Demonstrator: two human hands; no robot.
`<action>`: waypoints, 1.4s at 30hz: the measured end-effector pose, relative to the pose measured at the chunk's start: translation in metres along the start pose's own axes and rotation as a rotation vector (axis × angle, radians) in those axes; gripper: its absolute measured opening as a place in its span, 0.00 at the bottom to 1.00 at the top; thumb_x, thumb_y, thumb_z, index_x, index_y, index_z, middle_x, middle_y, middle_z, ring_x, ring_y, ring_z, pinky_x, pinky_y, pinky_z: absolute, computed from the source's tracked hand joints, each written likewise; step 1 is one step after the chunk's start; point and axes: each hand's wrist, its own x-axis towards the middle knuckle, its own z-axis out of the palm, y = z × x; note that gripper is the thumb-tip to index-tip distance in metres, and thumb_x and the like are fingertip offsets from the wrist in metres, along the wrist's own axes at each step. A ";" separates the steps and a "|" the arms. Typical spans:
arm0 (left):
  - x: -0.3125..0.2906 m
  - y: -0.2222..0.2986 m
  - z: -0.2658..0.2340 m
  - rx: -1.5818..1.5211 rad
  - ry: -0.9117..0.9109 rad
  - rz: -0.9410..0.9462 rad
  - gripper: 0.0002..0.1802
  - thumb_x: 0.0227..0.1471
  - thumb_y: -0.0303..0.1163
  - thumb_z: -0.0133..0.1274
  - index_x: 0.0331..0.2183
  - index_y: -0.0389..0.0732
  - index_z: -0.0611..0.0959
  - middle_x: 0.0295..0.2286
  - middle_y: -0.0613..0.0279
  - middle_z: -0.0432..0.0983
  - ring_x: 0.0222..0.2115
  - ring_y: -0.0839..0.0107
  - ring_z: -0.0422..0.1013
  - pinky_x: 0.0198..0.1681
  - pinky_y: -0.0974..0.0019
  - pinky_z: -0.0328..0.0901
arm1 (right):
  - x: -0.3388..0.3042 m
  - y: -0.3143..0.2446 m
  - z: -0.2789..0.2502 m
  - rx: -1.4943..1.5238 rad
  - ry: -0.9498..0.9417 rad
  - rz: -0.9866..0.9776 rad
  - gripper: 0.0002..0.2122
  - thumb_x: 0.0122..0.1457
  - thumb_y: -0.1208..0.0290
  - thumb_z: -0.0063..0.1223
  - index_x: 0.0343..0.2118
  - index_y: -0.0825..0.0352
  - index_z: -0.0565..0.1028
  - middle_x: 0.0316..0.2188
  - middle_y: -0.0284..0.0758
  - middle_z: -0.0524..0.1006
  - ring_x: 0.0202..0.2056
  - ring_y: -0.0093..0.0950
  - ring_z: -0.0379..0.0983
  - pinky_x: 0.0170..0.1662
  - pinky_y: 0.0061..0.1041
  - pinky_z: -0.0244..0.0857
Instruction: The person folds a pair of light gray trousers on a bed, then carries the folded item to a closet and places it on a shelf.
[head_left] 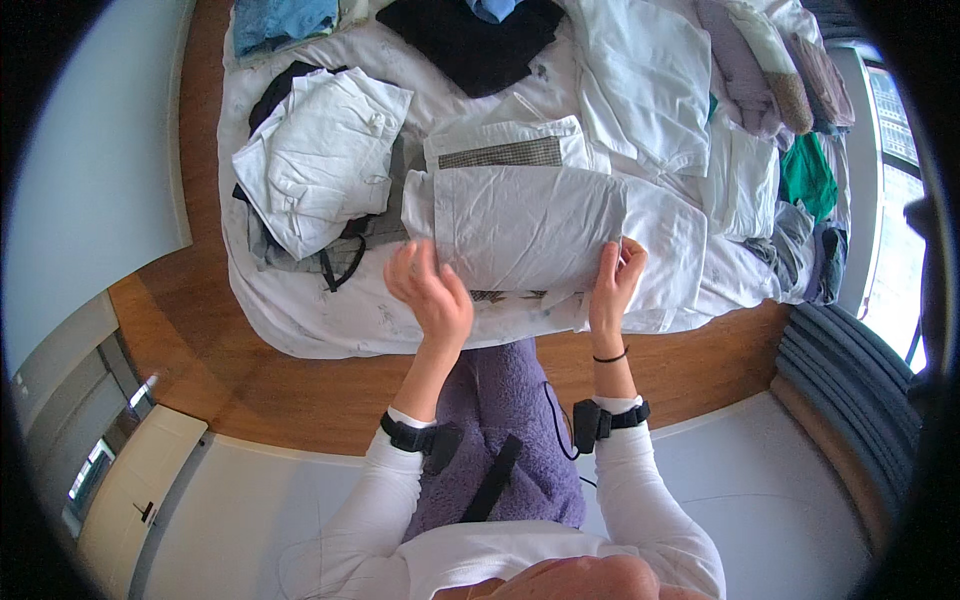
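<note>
A pale grey-white garment (530, 225), folded into a flat rectangle, lies on other clothing at the near side of the bed. My right hand (618, 275) pinches its lower right edge between thumb and fingers. Beside its lower left corner, my left hand (432, 295) hovers with fingers apart and lightly curled, holding nothing. Part of a brown checked cloth (500, 153) shows beyond the garment, on folded white fabric (570, 140). White cloth (665, 250) spreads out under the garment to the right.
White garments (325, 150) are heaped on grey and black clothes at left. Black clothing (475, 40) and blue denim (285, 25) lie at the far side. A white garment (645, 85), rolled clothes (745, 70) and a green piece (808, 175) lie rightward. Grey curtain (850, 370) hangs by the window.
</note>
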 end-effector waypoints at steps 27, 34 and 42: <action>-0.010 -0.023 -0.030 -0.795 -0.290 -1.509 0.24 0.52 0.47 0.56 0.44 0.42 0.70 0.36 0.63 0.69 0.37 0.72 0.68 0.38 0.65 0.64 | -0.006 -0.072 -0.030 0.206 -0.454 0.227 0.24 0.49 0.82 0.54 0.47 0.66 0.56 0.35 0.34 0.70 0.33 0.21 0.68 0.31 0.20 0.64; -0.045 0.032 -0.036 -1.411 -0.492 -1.670 0.26 0.52 0.46 0.55 0.47 0.41 0.71 0.43 0.61 0.71 0.47 0.63 0.66 0.51 0.55 0.62 | -0.043 -0.050 -0.037 0.264 -0.407 0.648 0.38 0.45 0.87 0.52 0.57 0.62 0.46 0.47 0.44 0.61 0.47 0.35 0.64 0.43 0.29 0.67; -0.008 0.044 -0.059 -1.328 -0.422 -1.463 0.37 0.40 0.28 0.61 0.53 0.39 0.65 0.47 0.58 0.68 0.48 0.62 0.65 0.52 0.57 0.62 | -0.092 -0.057 -0.050 0.510 -0.502 0.951 0.36 0.46 0.85 0.58 0.55 0.66 0.49 0.47 0.36 0.63 0.48 0.30 0.63 0.50 0.29 0.63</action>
